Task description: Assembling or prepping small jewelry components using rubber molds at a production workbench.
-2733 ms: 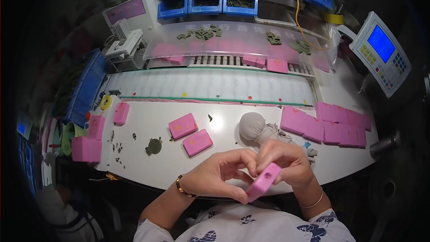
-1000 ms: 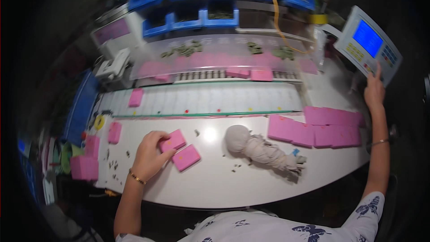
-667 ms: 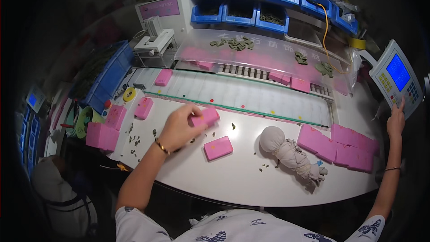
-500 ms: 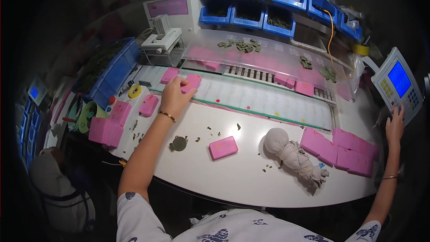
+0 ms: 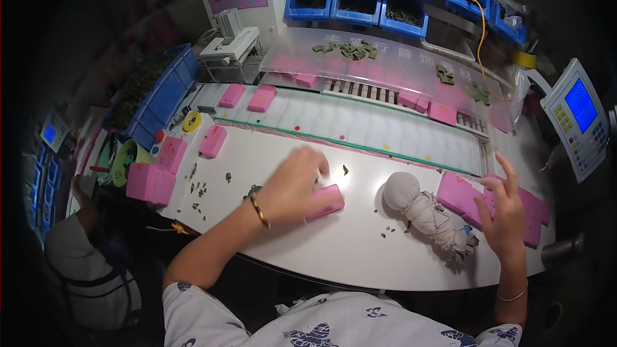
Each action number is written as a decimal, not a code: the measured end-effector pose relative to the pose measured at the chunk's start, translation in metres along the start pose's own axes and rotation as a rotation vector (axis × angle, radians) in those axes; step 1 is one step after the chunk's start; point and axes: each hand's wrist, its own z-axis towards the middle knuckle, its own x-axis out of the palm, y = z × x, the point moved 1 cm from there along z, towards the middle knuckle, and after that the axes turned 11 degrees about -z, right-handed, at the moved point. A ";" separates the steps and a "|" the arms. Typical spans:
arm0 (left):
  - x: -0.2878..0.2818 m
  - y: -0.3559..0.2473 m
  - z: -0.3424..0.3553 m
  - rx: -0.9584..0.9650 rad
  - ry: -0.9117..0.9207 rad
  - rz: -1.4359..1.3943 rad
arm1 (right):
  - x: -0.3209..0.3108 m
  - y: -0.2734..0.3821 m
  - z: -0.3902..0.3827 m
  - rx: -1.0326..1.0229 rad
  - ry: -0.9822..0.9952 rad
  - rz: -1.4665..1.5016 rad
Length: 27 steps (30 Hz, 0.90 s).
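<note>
My left hand lies on the white table, fingers curled over the left end of a pink rectangular block. My right hand hovers with fingers spread above a row of pink blocks at the table's right side and holds nothing. A white knotted cloth bundle lies between the two hands. Two more pink blocks sit on the white conveyor belt beyond the table.
Blue bins line the back. A control panel with a blue screen stands at right. Stacked pink blocks, a lone pink block and a yellow tape roll are at left. Another person sits lower left.
My left hand left a pink block on the conveyor and came back to the block on the table. My right hand dropped from the control panel to the pink blocks.
</note>
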 end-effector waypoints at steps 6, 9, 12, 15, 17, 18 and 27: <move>-0.007 -0.007 -0.008 -0.019 0.197 -0.028 | 0.011 0.024 0.000 -0.098 0.051 0.109; -0.033 0.009 0.026 -0.310 -0.177 -0.315 | 0.008 0.042 -0.008 -0.116 0.087 0.233; -0.051 0.094 0.054 -0.189 -0.518 0.164 | 0.015 0.066 -0.017 -0.204 0.126 0.311; -0.055 0.131 0.067 -0.163 -0.615 0.242 | 0.015 0.084 -0.025 -0.269 0.151 0.337; -0.055 0.134 0.079 -0.143 -0.607 0.231 | 0.014 0.091 -0.030 -0.281 0.164 0.372; -0.052 0.132 0.084 -0.125 -0.591 0.222 | 0.015 0.093 -0.031 -0.289 0.166 0.378; -0.084 0.115 -0.017 -0.425 -0.713 0.692 | 0.024 0.103 -0.034 -0.239 0.256 0.583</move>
